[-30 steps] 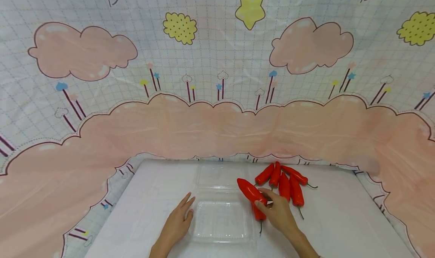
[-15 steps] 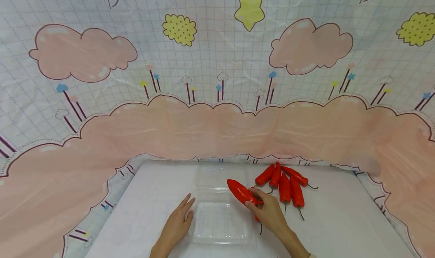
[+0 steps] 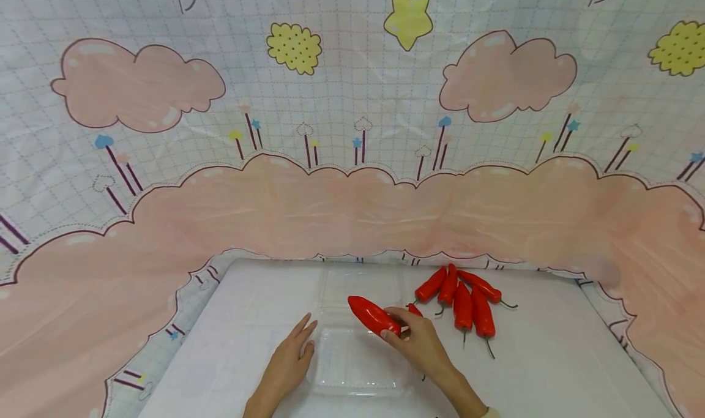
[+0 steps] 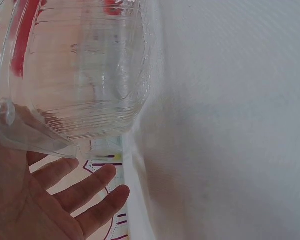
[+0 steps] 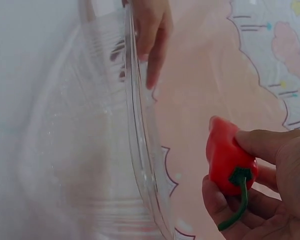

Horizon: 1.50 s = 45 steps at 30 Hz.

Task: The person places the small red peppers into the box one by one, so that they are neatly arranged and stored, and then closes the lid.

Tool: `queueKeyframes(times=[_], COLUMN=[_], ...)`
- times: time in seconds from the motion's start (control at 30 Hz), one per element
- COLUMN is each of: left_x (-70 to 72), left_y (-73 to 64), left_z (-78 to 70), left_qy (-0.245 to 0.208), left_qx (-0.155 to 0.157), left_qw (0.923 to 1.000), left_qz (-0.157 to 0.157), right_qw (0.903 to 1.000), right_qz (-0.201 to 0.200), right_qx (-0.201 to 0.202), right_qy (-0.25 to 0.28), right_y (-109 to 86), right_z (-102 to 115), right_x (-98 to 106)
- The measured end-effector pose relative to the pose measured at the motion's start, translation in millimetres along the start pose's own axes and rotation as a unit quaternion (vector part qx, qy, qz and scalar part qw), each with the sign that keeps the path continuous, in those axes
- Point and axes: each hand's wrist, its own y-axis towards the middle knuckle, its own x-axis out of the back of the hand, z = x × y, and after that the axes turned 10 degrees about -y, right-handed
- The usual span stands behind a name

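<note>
Left hand [image 3: 286, 360], fingers spread, at left edge of clear plastic container [image 3: 360, 360]; right hand [image 3: 421, 344] pinches red pepper [image 3: 369, 314] between thumb and fingers above the container, tip angled away to the left. Second pepper [image 3: 415, 309] mostly hidden behind right hand. Farther back, right: five clustered peppers [image 3: 463, 308] on white table [image 3: 551, 357], then cloud-print cloth [image 3: 352, 213].

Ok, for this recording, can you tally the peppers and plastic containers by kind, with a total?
Red peppers: 7 (one pinched in the right hand, another mostly hidden behind that hand)
Clear plastic container: 1
Total: 8
</note>
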Motion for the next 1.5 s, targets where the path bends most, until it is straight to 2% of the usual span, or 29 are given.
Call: queueKeyframes(times=[0.13, 0.4, 0.87, 1.1, 1.5], left_x=[-0.1, -1.5, -2.6, -0.7, 3.3], left_y=[-0.2, -2.4, -4.2, -4.8, -3.5], left_z=[0.1, -0.7, -2.3, -2.0, -5.0], left_qy=[0.007, 0.007, 0.003, 0.005, 0.002], left_qx=[0.000, -0.012, 0.001, -0.017, -0.019], left_qw=[1.0000, 0.9999, 1.0000, 0.9998, 0.9998], left_qz=[-0.003, -0.005, -0.001, -0.009, -0.011], right_qw=[0.9995, 0.9974, 0.9930, 0.9888, 0.9821], right_qz=[0.022, 0.061, 0.105, 0.142, 0.176], right_qx=[0.020, 0.036, 0.053, 0.045, 0.057], right_qy=[0.007, 0.015, 0.013, 0.004, -0.035], right_y=[0.2, -2.4, -2.5, -1.1, 2.5], right_z=[0.8, 3.6, 3.9, 4.2, 10.2], right_x=[-5.1, -13.1, -27.0, -28.6, -32.6])
